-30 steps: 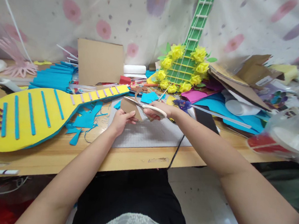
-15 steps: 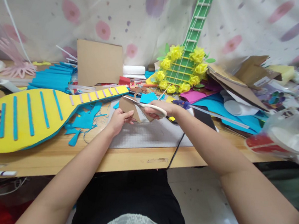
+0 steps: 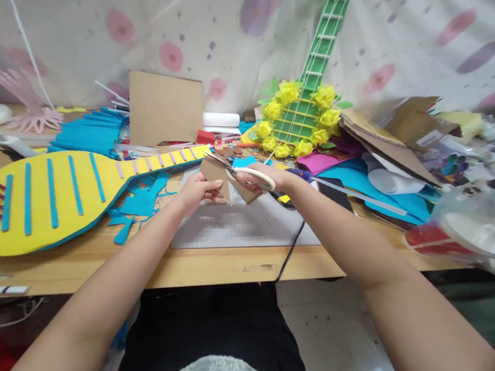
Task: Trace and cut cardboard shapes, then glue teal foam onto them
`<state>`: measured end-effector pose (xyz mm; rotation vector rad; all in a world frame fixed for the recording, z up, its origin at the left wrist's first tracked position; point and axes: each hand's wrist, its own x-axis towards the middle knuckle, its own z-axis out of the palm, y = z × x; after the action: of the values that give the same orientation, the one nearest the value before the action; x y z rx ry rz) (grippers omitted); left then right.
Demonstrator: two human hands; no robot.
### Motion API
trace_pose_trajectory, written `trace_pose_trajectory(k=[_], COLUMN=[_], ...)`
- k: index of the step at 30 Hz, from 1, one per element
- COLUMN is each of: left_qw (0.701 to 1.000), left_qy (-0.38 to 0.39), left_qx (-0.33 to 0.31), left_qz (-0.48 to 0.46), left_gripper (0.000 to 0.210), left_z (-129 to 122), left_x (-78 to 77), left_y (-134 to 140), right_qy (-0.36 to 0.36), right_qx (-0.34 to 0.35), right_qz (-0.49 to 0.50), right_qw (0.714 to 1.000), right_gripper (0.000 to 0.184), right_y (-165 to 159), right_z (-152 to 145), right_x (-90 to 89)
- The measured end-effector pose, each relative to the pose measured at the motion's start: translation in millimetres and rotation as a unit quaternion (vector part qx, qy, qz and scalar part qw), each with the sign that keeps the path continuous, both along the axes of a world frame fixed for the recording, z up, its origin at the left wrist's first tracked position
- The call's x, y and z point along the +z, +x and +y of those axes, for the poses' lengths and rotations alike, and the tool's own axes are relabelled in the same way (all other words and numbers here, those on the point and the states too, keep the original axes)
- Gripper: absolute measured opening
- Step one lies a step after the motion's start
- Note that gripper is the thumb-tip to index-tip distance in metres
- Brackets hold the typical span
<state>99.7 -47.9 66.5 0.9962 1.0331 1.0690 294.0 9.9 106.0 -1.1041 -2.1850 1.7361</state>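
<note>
Near the middle of the frame, the left hand pinches the cardboard between thumb and fingers, and the right hand is closed around the handles of the scissors. The cardboard is held above the mat. The blades point to the upper left across its top part; a brown flap hangs under the handles, and whether it joins the rest cannot be made out.

The left fingertips are near the blades, so a slip of the card could bring a nip. Stiff card held at one side could also bend or twist, leaving a ragged line. The blade tips look close to the neck of the yellow instrument at left, which a forward push could scratch. Right of centre, a black cord runs over the near edge of the surface; a forearm could snag it.
</note>
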Motion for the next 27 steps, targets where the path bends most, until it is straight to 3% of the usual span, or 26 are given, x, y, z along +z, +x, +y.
trace_pose_trajectory(k=[3,8,20,27], left_qw=[1.000,0.999,0.994,0.993], left_qy=[0.008,0.003,-0.016,-0.010], left_qx=[-0.020,-0.036,-0.080,-0.094], left_qz=[0.018,0.035,0.067,0.068], left_gripper=[0.027,0.028,0.025,0.029], left_z=[2.1,4.1,4.7,4.0], left_x=[6.7,8.9,10.5,13.3], left_y=[-3.2,-5.7,-12.3,-17.1], right_qy=[-0.012,0.027,0.013,0.069], right_qx=[-0.006,0.017,0.009,0.105], right_qz=[-0.009,-0.013,-0.044,-0.023], right_qw=[1.000,0.999,0.999,0.992], right_gripper=[0.052,0.048,0.052,0.058], right_y=[2.3,7.0,11.7,16.9], right_z=[0.6,-2.5,-4.9,0.5], right_x=[6.1,14.2,15.6,11.0])
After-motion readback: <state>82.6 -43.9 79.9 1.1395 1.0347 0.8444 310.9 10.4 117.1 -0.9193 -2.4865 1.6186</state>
